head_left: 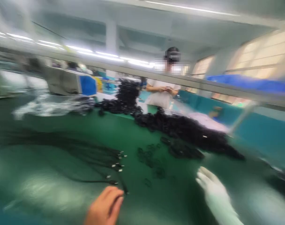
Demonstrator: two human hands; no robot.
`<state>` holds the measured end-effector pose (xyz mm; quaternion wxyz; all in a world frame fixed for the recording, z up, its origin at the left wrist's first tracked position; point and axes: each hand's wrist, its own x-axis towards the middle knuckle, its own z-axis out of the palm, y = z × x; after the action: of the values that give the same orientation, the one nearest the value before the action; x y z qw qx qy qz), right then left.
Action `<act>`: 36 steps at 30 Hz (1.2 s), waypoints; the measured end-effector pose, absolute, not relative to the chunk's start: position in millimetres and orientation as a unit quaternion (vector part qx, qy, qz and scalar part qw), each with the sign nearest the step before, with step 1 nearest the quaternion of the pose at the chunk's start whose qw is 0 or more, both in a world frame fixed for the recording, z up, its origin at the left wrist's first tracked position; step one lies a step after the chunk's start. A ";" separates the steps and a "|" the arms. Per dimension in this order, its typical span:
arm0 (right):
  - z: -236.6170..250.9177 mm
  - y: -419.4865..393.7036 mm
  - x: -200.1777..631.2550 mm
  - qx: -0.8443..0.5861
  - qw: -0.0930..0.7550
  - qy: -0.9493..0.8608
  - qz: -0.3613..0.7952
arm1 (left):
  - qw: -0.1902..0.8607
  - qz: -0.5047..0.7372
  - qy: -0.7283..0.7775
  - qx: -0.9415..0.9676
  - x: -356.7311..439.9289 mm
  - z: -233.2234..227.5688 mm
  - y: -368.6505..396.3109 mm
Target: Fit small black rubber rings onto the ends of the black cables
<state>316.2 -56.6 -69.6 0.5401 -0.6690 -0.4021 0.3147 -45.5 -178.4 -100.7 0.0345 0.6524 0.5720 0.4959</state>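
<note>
My bare left hand (105, 204) is at the bottom, left of centre. Its fingers are half curled, with a narrow gap to the thumb and nothing visible between them. Just beyond it, thin black cables (86, 150) with small shiny plug ends fan across the green table (123, 134). One plug end (127, 192) lies close to the fingertips. Over the table at the right, my white-gloved right hand (211, 186) has its fingers stretched forward and appears to hold nothing. Between and beyond the hands are small dark coils (152, 159). Motion blur smears the details.
A long heap of black coiled cables (180, 126) lines the table's far side, with a taller stack (127, 93) behind. Clear plastic wrapping (55, 104) lies at the far left. A metal bar (191, 82) crosses above. A person (162, 90) stands opposite, hands together.
</note>
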 end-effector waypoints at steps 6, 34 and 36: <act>-9.2 -67.7 134.4 -0.528 0.418 -0.634 0.381 | -0.017 0.564 0.535 0.628 -35.9 -98.9 -173.6; 45.1 -14.3 -121.2 -0.623 0.304 -0.622 0.364 | 0.102 0.165 0.860 0.471 -473.7 -37.2 -81.1; 72.4 -26.9 -111.4 -0.667 0.343 -0.579 0.320 | 0.127 0.154 0.843 0.499 -481.6 -37.6 -77.8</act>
<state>-111.4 -26.9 72.4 0.3434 -0.6669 -0.5789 0.3196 -481.6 -77.8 -37.6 0.1272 0.4994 0.8429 0.1544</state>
